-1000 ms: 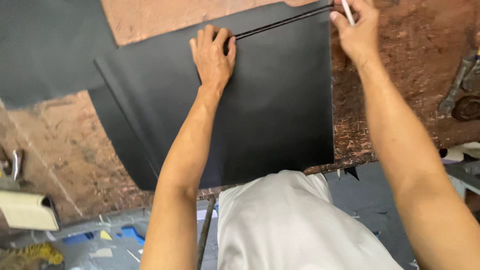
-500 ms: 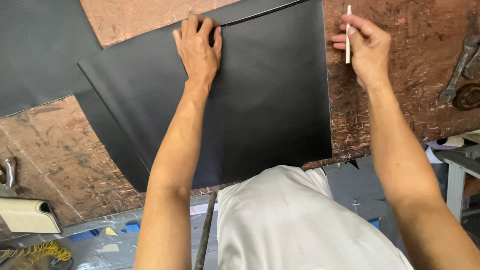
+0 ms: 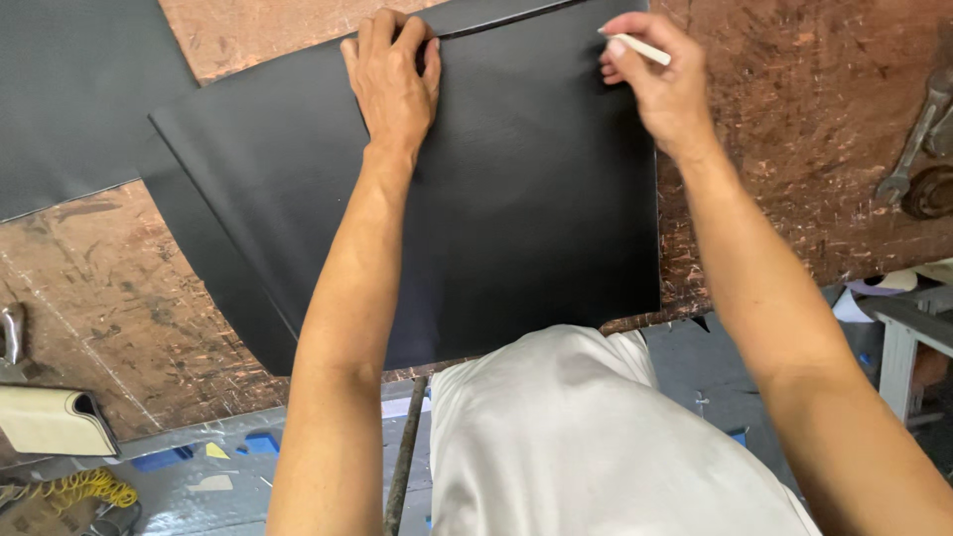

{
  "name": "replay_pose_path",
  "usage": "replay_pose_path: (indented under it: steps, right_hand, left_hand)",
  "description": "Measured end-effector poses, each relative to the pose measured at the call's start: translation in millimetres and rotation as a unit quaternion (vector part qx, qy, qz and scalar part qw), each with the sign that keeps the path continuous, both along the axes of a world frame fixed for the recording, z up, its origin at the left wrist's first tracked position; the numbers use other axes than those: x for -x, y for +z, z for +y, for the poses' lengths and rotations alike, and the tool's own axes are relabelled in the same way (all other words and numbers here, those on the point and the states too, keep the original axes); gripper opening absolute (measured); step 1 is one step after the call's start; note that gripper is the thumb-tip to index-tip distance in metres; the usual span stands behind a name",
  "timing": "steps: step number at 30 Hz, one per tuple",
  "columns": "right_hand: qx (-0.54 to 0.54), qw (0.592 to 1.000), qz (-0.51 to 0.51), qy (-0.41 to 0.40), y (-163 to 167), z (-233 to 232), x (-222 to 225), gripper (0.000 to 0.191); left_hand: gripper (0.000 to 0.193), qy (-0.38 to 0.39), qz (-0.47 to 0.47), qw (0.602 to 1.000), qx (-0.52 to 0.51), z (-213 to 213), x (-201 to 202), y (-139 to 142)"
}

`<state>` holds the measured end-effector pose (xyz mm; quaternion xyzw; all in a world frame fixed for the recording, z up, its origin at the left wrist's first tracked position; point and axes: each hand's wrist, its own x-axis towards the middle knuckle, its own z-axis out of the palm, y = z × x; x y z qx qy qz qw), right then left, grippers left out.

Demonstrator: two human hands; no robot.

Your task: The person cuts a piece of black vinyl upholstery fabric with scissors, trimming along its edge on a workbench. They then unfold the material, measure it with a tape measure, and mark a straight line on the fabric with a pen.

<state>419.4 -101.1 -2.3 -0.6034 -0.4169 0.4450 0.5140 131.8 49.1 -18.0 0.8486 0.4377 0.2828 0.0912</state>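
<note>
Left hand pressing flat, fingers together and extended, on far edge of black sheet. Right hand pinching thin white marking stick between thumb and fingertips, hovering over sheet's far right corner. Sheet lying on scarred brown worktable, near edge overhanging toward the body, overlapping another dark sheet at far left. Wrench resting at far right, well apart.
</note>
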Motion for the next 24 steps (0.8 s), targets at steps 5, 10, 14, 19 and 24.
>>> replay_pose_path:
  steps: [5, 10, 14, 19, 24]
  right_hand:
    - [0.019, 0.997, -0.064, 0.025, -4.8, 25.5, 23.7, 0.019]
    - [-0.036, 0.991, -0.121, 0.037, -9.3, 34.1, 28.6, 0.017]
    - [-0.006, 0.987, -0.159, 0.029, -10.4, 32.4, 27.4, 0.017]
    - [-0.005, 0.980, -0.196, 0.034, -7.7, 32.6, 28.3, 0.018]
    - [0.004, 0.979, -0.200, 0.033, -4.3, 33.3, 29.0, 0.017]
  left_hand:
    - [0.012, 0.001, -0.013, 1.000, 0.001, 0.4, -1.1, 1.4]
    - [0.011, 0.008, -0.015, 1.000, 0.009, -0.8, -3.9, 0.7]
    - [0.012, 0.013, -0.010, 1.000, 0.014, -1.6, -4.6, -0.2]
    - [0.012, 0.012, -0.011, 1.000, 0.019, -1.2, -3.7, 0.0]
    - [0.012, 0.008, -0.015, 1.000, 0.013, -1.4, -3.5, 1.1]
